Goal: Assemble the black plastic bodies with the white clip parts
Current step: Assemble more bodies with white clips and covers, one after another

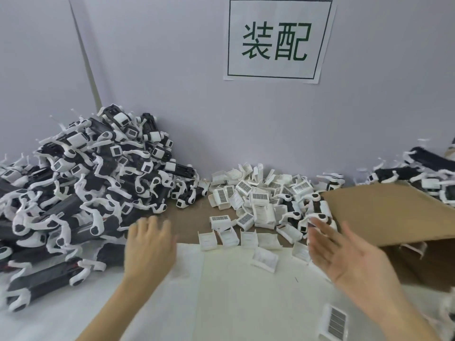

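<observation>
Both hands are hovering over the table, and neither is holding anything. The left hand is stretching forward, back upward, its fingers straight and slightly fanned, its grip spread just beside the near edge of the big heap of black plastic bodies piled against the wall at the left. Those bodies are already carrying white arms and caps. The right hand is turning palm inward, fingers extended and loosely apart, its grip likewise spread; the fingertips are blurring, so whether they are touching the pieces under them is hard to say.

The white clip parts are lying in a loose mound at the middle back of the table, several showing barcode labels, with a row of them resting along the far edge of a white sheet. A brown cardboard flap is leaning over the right side, with more black and white pieces behind it. A paper sign is hanging on the wall above.
</observation>
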